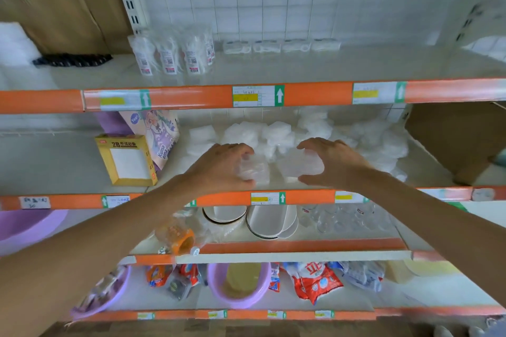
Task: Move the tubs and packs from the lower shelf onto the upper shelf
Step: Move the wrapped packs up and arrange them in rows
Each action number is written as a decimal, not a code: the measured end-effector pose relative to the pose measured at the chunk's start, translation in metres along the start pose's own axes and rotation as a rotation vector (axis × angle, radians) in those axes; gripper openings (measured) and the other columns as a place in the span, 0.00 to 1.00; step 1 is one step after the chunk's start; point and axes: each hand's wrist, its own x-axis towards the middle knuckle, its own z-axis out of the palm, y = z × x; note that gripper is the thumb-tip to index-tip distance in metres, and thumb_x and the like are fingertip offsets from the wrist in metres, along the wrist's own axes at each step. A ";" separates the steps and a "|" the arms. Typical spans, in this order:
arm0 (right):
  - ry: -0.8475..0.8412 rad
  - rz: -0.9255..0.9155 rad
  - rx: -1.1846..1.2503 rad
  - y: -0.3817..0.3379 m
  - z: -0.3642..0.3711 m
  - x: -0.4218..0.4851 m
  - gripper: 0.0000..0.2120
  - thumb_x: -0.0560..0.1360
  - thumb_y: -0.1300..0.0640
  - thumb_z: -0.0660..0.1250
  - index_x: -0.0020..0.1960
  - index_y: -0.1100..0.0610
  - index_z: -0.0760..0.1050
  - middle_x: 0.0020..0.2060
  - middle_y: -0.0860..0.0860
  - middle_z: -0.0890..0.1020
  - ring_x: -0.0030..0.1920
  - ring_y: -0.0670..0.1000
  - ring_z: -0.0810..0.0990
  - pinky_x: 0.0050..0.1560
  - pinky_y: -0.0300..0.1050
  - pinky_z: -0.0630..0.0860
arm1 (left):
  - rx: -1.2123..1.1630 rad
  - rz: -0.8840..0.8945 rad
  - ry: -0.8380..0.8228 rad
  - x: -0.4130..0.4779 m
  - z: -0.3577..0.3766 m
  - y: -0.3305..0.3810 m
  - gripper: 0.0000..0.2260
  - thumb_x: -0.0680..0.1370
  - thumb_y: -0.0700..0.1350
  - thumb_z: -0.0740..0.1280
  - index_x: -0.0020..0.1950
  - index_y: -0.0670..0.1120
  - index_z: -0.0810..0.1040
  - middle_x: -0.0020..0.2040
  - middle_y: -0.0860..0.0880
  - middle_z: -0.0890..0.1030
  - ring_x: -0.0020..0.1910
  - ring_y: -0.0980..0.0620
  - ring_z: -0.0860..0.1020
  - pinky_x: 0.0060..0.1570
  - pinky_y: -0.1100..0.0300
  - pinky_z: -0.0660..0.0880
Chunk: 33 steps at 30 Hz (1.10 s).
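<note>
While hands (219, 164) (336, 164) grip two tubs (253, 171) (301, 164), contents unclear

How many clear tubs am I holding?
2. One clear tub in the left hand, the other in the right hand, side by side at the lower shelf's front. More may hide in the white pile behind.

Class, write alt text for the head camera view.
The left hand grips the left tub and the right hand the right tub, both clear, at the front of the lower shelf, before heaped white packs. The upper shelf holds bagged bottles and small tubs.
</note>
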 end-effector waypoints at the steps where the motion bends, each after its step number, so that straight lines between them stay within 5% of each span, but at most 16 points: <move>1: 0.011 0.005 -0.006 -0.002 -0.010 -0.003 0.31 0.70 0.40 0.72 0.70 0.45 0.66 0.66 0.44 0.75 0.61 0.54 0.75 0.56 0.40 0.65 | 0.007 0.023 0.010 -0.001 -0.009 0.005 0.28 0.69 0.57 0.74 0.67 0.52 0.72 0.60 0.57 0.78 0.59 0.54 0.76 0.58 0.63 0.65; 9: 0.149 -0.034 -0.057 -0.015 -0.099 -0.016 0.33 0.69 0.37 0.72 0.70 0.46 0.67 0.65 0.45 0.76 0.62 0.55 0.75 0.63 0.47 0.69 | -0.135 0.196 0.158 0.011 -0.089 0.046 0.28 0.66 0.56 0.78 0.64 0.50 0.76 0.58 0.56 0.80 0.56 0.57 0.77 0.55 0.64 0.72; 16: 0.297 -0.021 -0.048 0.005 -0.148 0.011 0.33 0.69 0.38 0.73 0.69 0.49 0.68 0.65 0.48 0.76 0.61 0.56 0.77 0.65 0.50 0.68 | -0.241 0.160 0.274 0.042 -0.129 0.059 0.28 0.67 0.55 0.78 0.65 0.52 0.74 0.58 0.58 0.78 0.59 0.58 0.75 0.58 0.61 0.72; 24: 0.217 0.075 0.060 0.060 -0.153 0.084 0.34 0.68 0.47 0.78 0.70 0.51 0.69 0.67 0.49 0.75 0.67 0.53 0.73 0.68 0.51 0.67 | -0.210 0.086 0.250 0.107 -0.134 0.052 0.33 0.68 0.56 0.78 0.69 0.51 0.71 0.60 0.55 0.77 0.59 0.56 0.75 0.54 0.64 0.68; 33: -0.044 -0.101 0.305 0.120 -0.142 0.171 0.30 0.70 0.53 0.77 0.69 0.44 0.70 0.68 0.42 0.68 0.67 0.40 0.64 0.61 0.32 0.59 | -0.162 0.022 0.286 0.235 -0.126 0.054 0.32 0.67 0.52 0.79 0.68 0.50 0.71 0.61 0.54 0.77 0.60 0.54 0.75 0.58 0.60 0.71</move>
